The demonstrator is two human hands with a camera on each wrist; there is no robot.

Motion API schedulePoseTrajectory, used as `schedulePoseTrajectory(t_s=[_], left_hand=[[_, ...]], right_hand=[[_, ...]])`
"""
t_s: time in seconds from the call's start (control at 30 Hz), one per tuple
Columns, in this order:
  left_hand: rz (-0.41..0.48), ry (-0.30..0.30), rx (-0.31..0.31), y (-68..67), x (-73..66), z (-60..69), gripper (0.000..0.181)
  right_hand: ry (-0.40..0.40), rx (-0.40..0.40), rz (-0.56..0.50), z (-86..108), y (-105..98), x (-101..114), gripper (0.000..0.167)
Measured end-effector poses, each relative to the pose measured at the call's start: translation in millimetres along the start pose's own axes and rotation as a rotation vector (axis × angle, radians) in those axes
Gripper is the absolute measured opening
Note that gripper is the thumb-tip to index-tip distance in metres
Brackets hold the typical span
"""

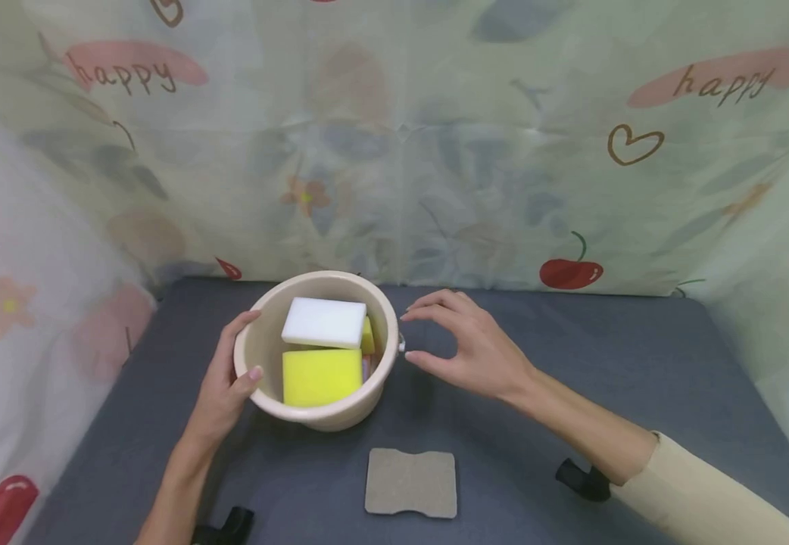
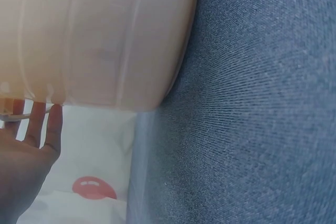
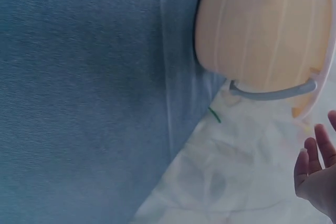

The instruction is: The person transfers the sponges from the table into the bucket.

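A beige bucket [image 1: 347, 416] stands on the dark grey tabletop, tilted slightly in the head view. Inside lie a white sponge block [image 1: 324, 322] and a yellow sponge [image 1: 322, 377], with other coloured pieces partly hidden beneath. My left hand [image 1: 220, 375] grips the rim at its left side, thumb over the edge, fingers along the outer wall. Just off the right side of the rim hovers my right hand [image 1: 466, 344], holding nothing, its fingers and thumb apart and gently bent. The grey bucket handle [image 3: 273, 95] hangs against the wall in the right wrist view.
A flat greyish-brown piece [image 1: 411, 483] with notched edges lies in front of the bucket. Black devices [image 1: 584, 481] show beside the forearms. A printed curtain [image 1: 401, 189] closes off the back and sides of the table [image 1: 572, 363].
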State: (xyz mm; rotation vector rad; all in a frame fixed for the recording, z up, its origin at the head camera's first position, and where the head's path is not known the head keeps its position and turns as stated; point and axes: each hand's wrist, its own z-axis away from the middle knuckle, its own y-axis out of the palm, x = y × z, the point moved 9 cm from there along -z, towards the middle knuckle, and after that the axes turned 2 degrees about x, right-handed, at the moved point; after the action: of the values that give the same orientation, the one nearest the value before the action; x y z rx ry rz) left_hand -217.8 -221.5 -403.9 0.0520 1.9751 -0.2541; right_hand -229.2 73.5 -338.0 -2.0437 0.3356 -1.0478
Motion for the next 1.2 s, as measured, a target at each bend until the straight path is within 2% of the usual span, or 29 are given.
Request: schedulePoseTrajectory(t_s=[0.27, 0.6, 0.9, 1.0, 1.2], left_hand=[[-0.033, -0.017, -0.005, -1.3, -0.3, -0.1, 0.069], [-0.038, -0.008, -0.003, -0.5, 0.5, -0.9, 0.070], [-0.048, -0.019, 0.006, 2.4, 4.2, -0.1, 0.070], [-0.040, -0.012, 0.002, 2.6, 4.0, -0.6, 0.070], [-0.046, -0.014, -0.013, -0.8, 2.2, 1.6, 0.069]], right_hand=[[0.041, 0.016, -0.015, 26.9, 1, -11, 0.038], [0.105, 0.037, -0.033, 57.5, 13, -30, 0.041], [0.134, 0.053, -0.081, 76.4, 30, -34, 0.049], [0.122, 0.067, -0.096, 81.3, 37, -32, 0.049], [0.166, 0.142, -0.144, 92.9, 59, -29, 0.057]])
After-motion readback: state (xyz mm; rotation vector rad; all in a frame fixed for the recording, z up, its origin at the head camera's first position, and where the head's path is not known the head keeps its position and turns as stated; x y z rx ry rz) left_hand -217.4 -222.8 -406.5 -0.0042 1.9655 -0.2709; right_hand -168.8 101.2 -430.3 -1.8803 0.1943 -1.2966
